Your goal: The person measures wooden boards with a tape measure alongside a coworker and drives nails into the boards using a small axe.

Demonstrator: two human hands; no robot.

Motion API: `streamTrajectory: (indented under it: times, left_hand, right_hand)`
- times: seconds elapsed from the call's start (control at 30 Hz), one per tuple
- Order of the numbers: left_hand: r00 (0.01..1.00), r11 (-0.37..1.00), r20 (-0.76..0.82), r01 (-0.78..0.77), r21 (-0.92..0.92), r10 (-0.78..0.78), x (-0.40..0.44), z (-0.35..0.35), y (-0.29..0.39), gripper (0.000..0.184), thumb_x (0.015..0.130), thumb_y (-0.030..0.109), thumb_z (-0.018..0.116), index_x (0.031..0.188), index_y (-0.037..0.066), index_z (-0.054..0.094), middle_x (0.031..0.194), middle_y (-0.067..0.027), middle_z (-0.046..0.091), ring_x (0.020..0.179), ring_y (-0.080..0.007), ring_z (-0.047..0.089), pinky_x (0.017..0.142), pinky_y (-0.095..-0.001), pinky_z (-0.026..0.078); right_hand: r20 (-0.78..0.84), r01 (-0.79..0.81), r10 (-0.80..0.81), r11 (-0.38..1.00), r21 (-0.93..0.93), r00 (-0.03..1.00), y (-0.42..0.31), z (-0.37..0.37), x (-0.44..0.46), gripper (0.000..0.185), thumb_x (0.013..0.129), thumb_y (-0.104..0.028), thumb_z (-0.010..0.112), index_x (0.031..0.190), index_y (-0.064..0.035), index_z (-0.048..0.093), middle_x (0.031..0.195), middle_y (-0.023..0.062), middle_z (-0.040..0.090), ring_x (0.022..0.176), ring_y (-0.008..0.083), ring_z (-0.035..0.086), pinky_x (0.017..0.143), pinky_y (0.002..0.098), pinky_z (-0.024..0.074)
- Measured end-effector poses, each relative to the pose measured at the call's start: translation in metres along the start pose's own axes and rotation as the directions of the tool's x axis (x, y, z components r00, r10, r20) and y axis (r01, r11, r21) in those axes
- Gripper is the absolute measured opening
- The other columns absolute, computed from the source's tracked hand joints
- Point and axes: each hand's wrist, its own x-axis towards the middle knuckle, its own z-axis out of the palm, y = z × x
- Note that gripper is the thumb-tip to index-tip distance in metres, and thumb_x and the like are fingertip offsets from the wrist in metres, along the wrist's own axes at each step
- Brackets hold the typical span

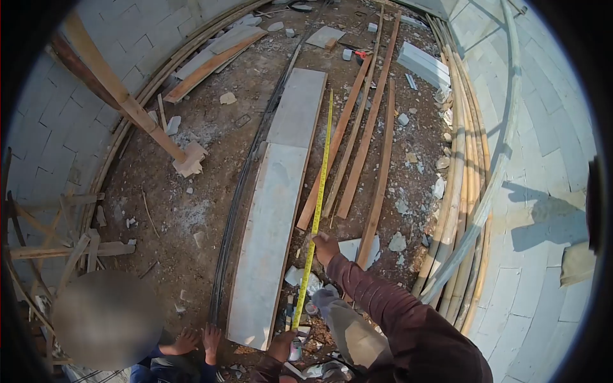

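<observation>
My right hand (326,247) pinches the yellow tape measure (323,168) beside the right edge of the panel (268,220); my left hand (280,346) appears to grip its near end. Likely light, springy; best held edgewise.

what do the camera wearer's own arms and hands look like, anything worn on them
The right hand and left hand are bare. The right sleeve is long, dark maroon and creased; the left sleeve, only partly in view, looks similarly dark.

tape measure (323,167): yellow, dark markings | sleeve (377,287): maroon | panel (271,210): pale grey | planks (371,127): reddish-brown | poles (458,159): tan
</observation>
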Motion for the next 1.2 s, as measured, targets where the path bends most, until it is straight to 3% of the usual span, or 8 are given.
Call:
streamTrajectory:
  times: [0.1,0.17,0.2,0.43,0.6,0.8,0.9,1.2]
  left_hand:
    - [0.998,0.996,-0.032,-0.062,-0.072,0.059,0.133,-0.03,0.031,0.035,0.103,0.026,0.045,0.109,0.002,0.069,0.089,-0.0127,0.067,0.081,-0.0235,0.066,0.073,-0.0335,0.051]
    - [0.999,0.98,0.003,0.051,-0.192,-0.052,0.19,-0.048,0.088,0.033,0.102,0.026,0.046,0.107,0.002,0.069,0.089,-0.0123,0.067,0.079,-0.0237,0.065,0.071,-0.0333,0.051]
    - [0.979,0.906,0.057,0.203,-0.373,-0.196,0.21,-0.054,0.118,0.037,0.102,0.032,0.046,0.103,0.002,0.069,0.084,-0.0048,0.065,0.072,-0.0153,0.062,0.066,-0.0288,0.05]
    - [0.97,0.844,0.077,0.239,-0.479,-0.231,0.328,-0.083,0.164,0.037,0.103,0.033,0.045,0.098,0.006,0.07,0.076,0.0007,0.052,0.066,-0.0115,0.051,0.06,-0.0276,0.044]
    - [0.965,0.817,0.07,0.251,-0.519,-0.252,0.356,-0.088,0.133,0.037,0.103,0.033,0.047,0.098,0.006,0.071,0.076,0.0018,0.05,0.066,-0.0104,0.048,0.061,-0.0278,0.042]
    - [0.936,0.751,0.116,0.338,-0.567,-0.333,0.36,-0.09,0.106,0.04,0.1,0.036,0.048,0.097,0.003,0.071,0.101,-0.007,0.066,0.088,-0.0164,0.058,0.079,-0.0315,0.045]
    - [0.951,0.772,0.081,0.291,-0.565,-0.299,0.357,-0.092,0.106,0.036,0.1,0.035,0.051,0.098,0.005,0.071,0.081,-0.0012,0.057,0.073,-0.0142,0.053,0.068,-0.031,0.045]
    - [0.954,0.814,0.062,0.283,-0.506,-0.293,0.36,-0.106,0.103,0.038,0.099,0.035,0.05,0.1,0.005,0.073,0.091,-0.008,0.062,0.081,-0.0184,0.057,0.076,-0.0332,0.047]
  right_hand:
    - [-0.06,0.139,-0.145,0.986,-0.097,0.988,-0.008,0.008,0.089,0.023,0.095,-0.023,0.058,0.095,-0.0016,0.066,0.078,0.0035,0.064,0.07,0.0133,0.059,0.064,0.0319,0.0457]
    - [-0.112,0.176,-0.21,0.952,-0.252,0.971,-0.021,0.008,0.16,0.023,0.094,-0.023,0.059,0.093,-0.0008,0.068,0.077,0.0036,0.065,0.07,0.0131,0.059,0.064,0.032,0.0456]
    - [-0.107,0.203,-0.254,0.915,-0.349,0.961,-0.012,0.002,0.206,0.024,0.094,-0.022,0.06,0.092,-0.0006,0.069,0.077,0.0038,0.066,0.07,0.0131,0.059,0.064,0.032,0.0455]
    - [-0.169,0.221,-0.282,0.925,-0.308,0.944,-0.05,0.016,0.314,0.023,0.092,-0.02,0.062,0.088,0.0008,0.07,0.074,0.0077,0.069,0.066,0.0142,0.061,0.062,0.0345,0.047]
    - [-0.146,0.173,-0.254,0.893,-0.416,0.956,-0.024,0.018,0.339,0.022,0.091,-0.019,0.064,0.087,0.0014,0.07,0.074,0.0075,0.069,0.066,0.0142,0.062,0.061,0.0328,0.047]
    - [-0.17,0.103,-0.216,0.858,-0.504,0.961,0.007,0.017,0.35,0.023,0.089,-0.02,0.067,0.087,0.0018,0.07,0.073,0.0081,0.069,0.065,0.0153,0.062,0.062,0.0337,0.0477]
    - [-0.196,0.102,-0.214,0.88,-0.465,0.957,0.021,0.017,0.355,0.023,0.088,-0.021,0.067,0.085,0.0016,0.07,0.071,0.0074,0.068,0.065,0.0154,0.061,0.063,0.0341,0.0476]
    - [-0.186,0.044,-0.148,0.881,-0.472,0.971,0.026,0.018,0.373,0.025,0.087,-0.023,0.068,0.083,0.0011,0.071,0.07,0.0073,0.066,0.065,0.0154,0.06,0.061,0.035,0.0462]
